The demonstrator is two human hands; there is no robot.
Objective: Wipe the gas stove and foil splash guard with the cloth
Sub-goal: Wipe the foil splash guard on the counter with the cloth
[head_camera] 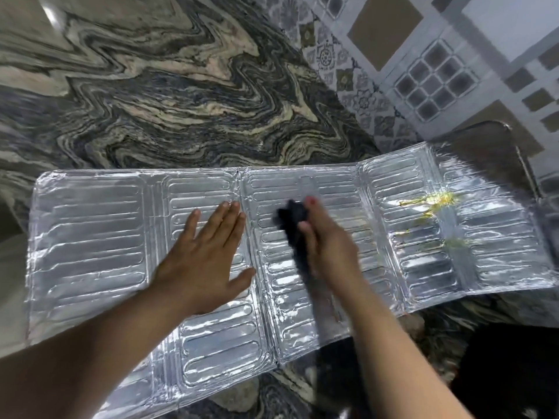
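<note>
The foil splash guard (pixel 90 237) lies unfolded and flat on the marbled countertop, silver with embossed ribs. My left hand (pixel 205 261) rests palm down on it, fingers spread, near the middle fold. Just to its right, my right hand (pixel 326 243) is shut on a dark cloth (pixel 292 222) and presses it against the middle panel; this hand is blurred. Yellow stains (pixel 435 201) mark the right panel. The gas stove shows only as a dark edge (pixel 526 164) at the far right.
The grey and beige swirled stone countertop (pixel 181 101) stretches behind and left of the guard. A patterned tiled wall (pixel 423 71) rises at the upper right. A dark shape (pixel 508 358) sits at the lower right.
</note>
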